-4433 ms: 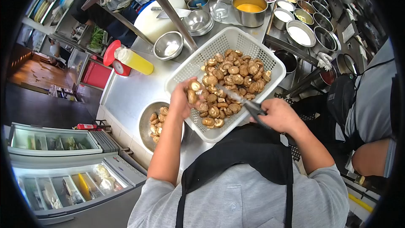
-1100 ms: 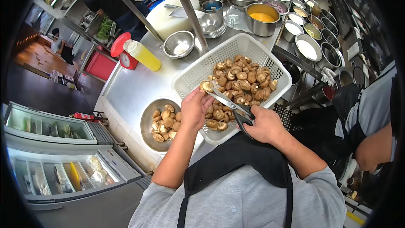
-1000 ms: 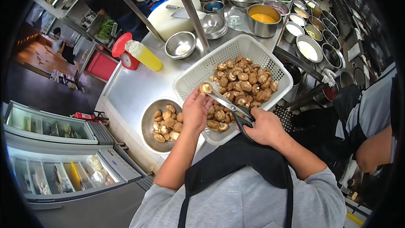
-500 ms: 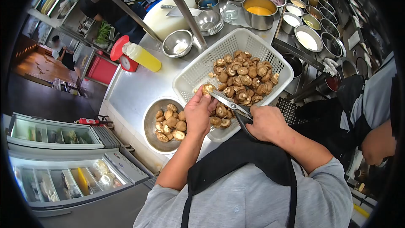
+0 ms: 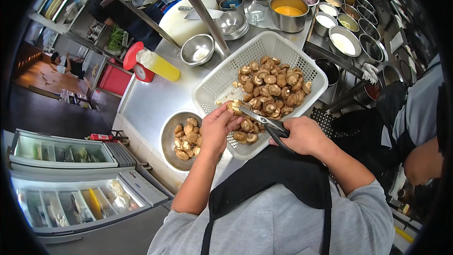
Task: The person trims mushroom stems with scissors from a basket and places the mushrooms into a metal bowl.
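My left hand (image 5: 218, 126) pinches a brown mushroom (image 5: 234, 107) over the near left edge of a white perforated basket (image 5: 212, 85). In my right hand (image 5: 302, 134) is a pair of scissors (image 5: 269, 123) with black handles, its blade tips at the mushroom's underside. Many brown-capped mushrooms (image 5: 276, 85) with pale stems are heaped in the basket. Small pale pieces lie on the basket floor beside the held mushroom. To the left of my left hand, a round metal bowl (image 5: 165, 144) holds several more mushrooms.
A yellow squeeze bottle (image 5: 160, 66), a red scale (image 5: 143, 72) and a metal bowl (image 5: 197, 49) stand beyond the basket. A pot of orange liquid (image 5: 289, 14) is behind it. A knife (image 5: 203, 14) lies on a white block. Another person's arm (image 5: 422, 160) is close on the right.
My left hand has moved slightly left and down, turning the mushroom's underside more into view. The scissors' handles have spread and dropped a little in my right hand.
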The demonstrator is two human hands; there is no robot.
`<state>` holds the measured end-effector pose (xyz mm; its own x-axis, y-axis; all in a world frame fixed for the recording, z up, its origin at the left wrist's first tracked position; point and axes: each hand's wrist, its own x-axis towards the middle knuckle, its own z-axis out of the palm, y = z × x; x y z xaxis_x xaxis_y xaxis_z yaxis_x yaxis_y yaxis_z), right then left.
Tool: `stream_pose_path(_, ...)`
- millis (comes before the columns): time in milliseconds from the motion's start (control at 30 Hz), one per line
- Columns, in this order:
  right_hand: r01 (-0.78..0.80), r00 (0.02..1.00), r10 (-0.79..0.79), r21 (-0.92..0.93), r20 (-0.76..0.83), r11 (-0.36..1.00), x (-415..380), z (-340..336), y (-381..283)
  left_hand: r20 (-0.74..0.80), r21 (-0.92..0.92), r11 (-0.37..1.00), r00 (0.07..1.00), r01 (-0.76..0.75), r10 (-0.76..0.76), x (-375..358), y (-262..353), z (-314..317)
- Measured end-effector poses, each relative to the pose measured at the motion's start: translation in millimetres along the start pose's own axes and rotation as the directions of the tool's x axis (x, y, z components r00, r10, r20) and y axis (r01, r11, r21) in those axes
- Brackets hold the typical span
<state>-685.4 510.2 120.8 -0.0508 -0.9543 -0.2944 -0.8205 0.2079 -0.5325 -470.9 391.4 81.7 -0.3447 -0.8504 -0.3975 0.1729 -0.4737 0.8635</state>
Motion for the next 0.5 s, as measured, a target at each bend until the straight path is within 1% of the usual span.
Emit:
stream_pose_path(67, -0.026, 1.000, 0.025, -0.076, -0.019, 0.997, -5.0, -4.2, -4.3, 0.022, -0.014, 1.000, 1.000, -0.003, 0.004, 2.4, 0.1, -3.1)
stream_pose_path(167, 0.015, 0.999, -0.020, -0.088, -0.050, 0.996, -3.1, -1.4, 2.5, 0.046, -0.036, 0.999, 0.999, -0.012, 0.014, 4.1, 4.0, -1.9)
stream_pose_path(300, -0.001, 0.998, -0.003, -0.065, -0.058, 0.998, 1.1, 6.0, 10.3, 0.061, -0.021, 1.000, 0.998, 0.005, -0.003, 2.0, 11.2, 2.7)
stream_pose_path(367, 0.102, 0.978, -0.105, -0.028, -0.183, 0.994, 5.4, 19.7, 21.1, 0.077, -0.014, 1.000, 0.997, 0.012, -0.011, 2.6, 12.7, 0.2)
stream_pose_path(400, 0.101, 0.978, -0.105, -0.032, -0.183, 0.994, 5.0, 19.2, 23.1, 0.089, -0.007, 1.000, 0.996, 0.019, -0.019, 3.4, 13.8, -1.7)
stream_pose_path(433, 0.080, 0.995, -0.070, 0.155, -0.070, 0.985, 6.9, 16.9, 24.1, 0.090, -0.010, 1.000, 0.996, 0.014, -0.013, 8.1, 15.0, -4.3)
stream_pose_path(467, 0.036, 0.997, -0.056, 0.334, 0.050, 0.942, 8.3, 15.9, 25.1, 0.061, 0.022, 1.000, 0.998, 0.004, -0.005, 13.9, 13.9, -9.4)
stream_pose_path(500, -0.003, 0.997, -0.033, 0.474, 0.067, 0.881, 8.3, 17.6, 27.6, 0.026, 0.053, 0.999, 1.000, 0.003, -0.005, 17.5, 11.7, -16.5)
